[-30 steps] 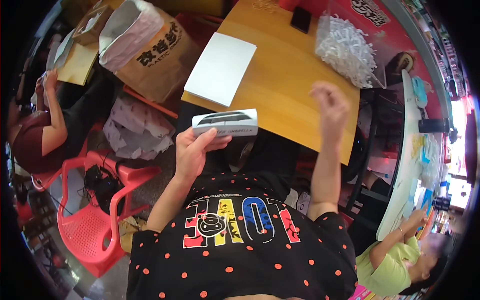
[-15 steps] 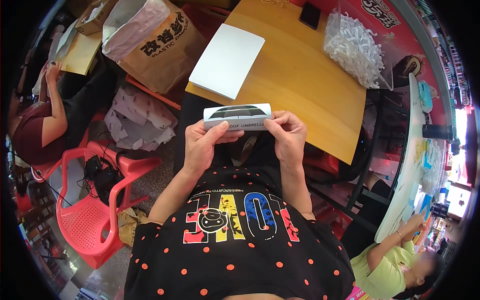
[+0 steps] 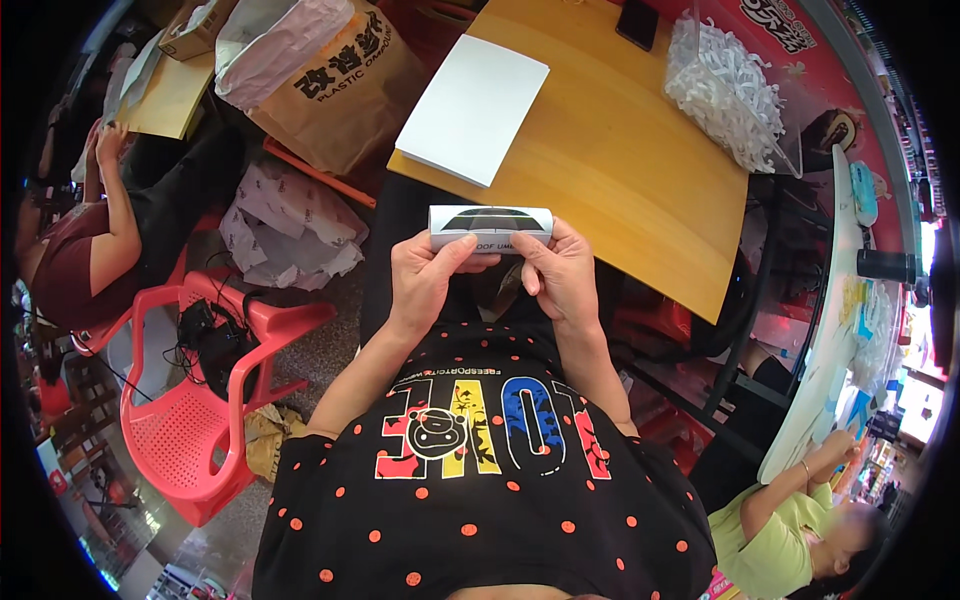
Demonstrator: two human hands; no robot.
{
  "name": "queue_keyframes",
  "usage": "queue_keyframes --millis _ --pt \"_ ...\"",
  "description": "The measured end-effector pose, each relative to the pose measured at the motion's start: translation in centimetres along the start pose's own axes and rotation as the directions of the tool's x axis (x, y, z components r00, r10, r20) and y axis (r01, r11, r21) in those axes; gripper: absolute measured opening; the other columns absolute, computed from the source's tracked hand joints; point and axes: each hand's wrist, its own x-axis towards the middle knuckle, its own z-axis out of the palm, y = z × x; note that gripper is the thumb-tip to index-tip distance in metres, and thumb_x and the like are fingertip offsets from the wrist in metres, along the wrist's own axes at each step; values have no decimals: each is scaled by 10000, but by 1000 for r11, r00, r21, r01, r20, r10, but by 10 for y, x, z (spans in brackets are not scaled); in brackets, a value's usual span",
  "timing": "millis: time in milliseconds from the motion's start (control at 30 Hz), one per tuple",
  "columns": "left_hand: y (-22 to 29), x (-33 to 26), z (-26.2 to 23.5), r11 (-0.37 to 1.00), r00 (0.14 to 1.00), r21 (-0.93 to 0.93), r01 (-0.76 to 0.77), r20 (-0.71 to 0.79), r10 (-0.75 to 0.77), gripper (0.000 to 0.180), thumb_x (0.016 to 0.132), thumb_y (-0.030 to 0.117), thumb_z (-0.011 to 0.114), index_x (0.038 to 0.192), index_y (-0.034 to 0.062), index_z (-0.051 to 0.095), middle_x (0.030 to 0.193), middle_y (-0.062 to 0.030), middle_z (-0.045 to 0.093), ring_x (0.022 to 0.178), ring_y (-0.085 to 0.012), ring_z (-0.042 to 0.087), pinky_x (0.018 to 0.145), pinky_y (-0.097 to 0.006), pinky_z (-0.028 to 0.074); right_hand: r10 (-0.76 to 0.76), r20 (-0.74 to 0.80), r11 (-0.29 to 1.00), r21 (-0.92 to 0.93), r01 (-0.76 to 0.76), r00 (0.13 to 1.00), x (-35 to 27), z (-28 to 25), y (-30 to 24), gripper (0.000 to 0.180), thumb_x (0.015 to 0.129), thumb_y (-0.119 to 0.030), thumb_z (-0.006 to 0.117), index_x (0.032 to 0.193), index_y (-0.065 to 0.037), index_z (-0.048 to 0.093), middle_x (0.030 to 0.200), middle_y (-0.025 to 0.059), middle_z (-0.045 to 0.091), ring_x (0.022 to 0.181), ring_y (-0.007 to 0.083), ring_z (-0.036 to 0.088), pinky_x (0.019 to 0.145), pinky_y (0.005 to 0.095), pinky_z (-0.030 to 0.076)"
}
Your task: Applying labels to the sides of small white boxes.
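Observation:
A white paper piece, bent into a rounded roll or sleeve (image 3: 491, 222), has a dark umbrella picture and some print on its front. I hold it level in front of my body, just off the near edge of the wooden table (image 3: 630, 170). My left hand (image 3: 424, 284) grips its left end, thumb on the front and fingers behind. My right hand (image 3: 566, 278) pinches its right part, with the thumb pressed on the printed face. Whether anything is inside the roll cannot be seen. Beyond it, a stack of white sheets (image 3: 474, 110) lies on the table's left corner.
A clear container of white paper strips (image 3: 728, 95) and a dark phone (image 3: 637, 24) are on the table. Left stand a large paper sack (image 3: 330, 95), crumpled wrapping (image 3: 285, 230) and a red plastic chair (image 3: 185, 440). Other people sit left and lower right, beside a white table (image 3: 815, 370).
My right thumb has slid inward along the front of the paper roll, toward its middle. The whole scene has shifted slightly to the right in view.

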Motion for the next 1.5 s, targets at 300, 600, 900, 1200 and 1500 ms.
queue_keyframes --millis 300,600,900,1200,1500 --pt "-10 4 10 980 997 194 -36 -53 47 178 896 110 633 989 -42 644 875 -122 694 704 -168 690 610 -249 553 -85 -41 996 -14 84 996 1 -3 6 152 869 12 630 1015 51 614 846 96 667 415 37 471 352 159 354" --pt "-4 11 -9 949 970 -211 234 114 -214 300 969 217 526 1070 -57 596 911 -154 684 682 -216 702 543 -241 546 147 64 987 -72 -142 987 -2 -35 -14 182 943 -118 575 995 51 619 771 48 631 381 30 418 328 160 301" --pt "0 10 -40 971 971 38 236 -46 -234 119 859 98 666 864 -18 687 745 -55 659 506 -78 577 413 -174 387 -29 -4 866 -499 23 1000 -2 -44 -7 236 843 -100 650 632 -7 599 548 -39 485 517 36 404 485 217 261" --pt "64 -4 -59 976 984 218 -31 -164 67 119 840 77 665 739 15 670 690 -3 569 513 -60 541 421 -179 366 8 49 1000 -1 -8 999 4 -43 -2 211 950 -134 527 969 34 654 891 162 690 596 102 515 563 208 421" --pt "206 101 -124 453 383 792 -410 -301 873 161 871 124 648 811 -25 653 623 -14 581 516 -55 509 479 -208 394 -60 -42 978 -201 50 997 -9 -55 -3 210 954 -143 535 973 13 674 863 110 695 627 69 509 582 183 397"
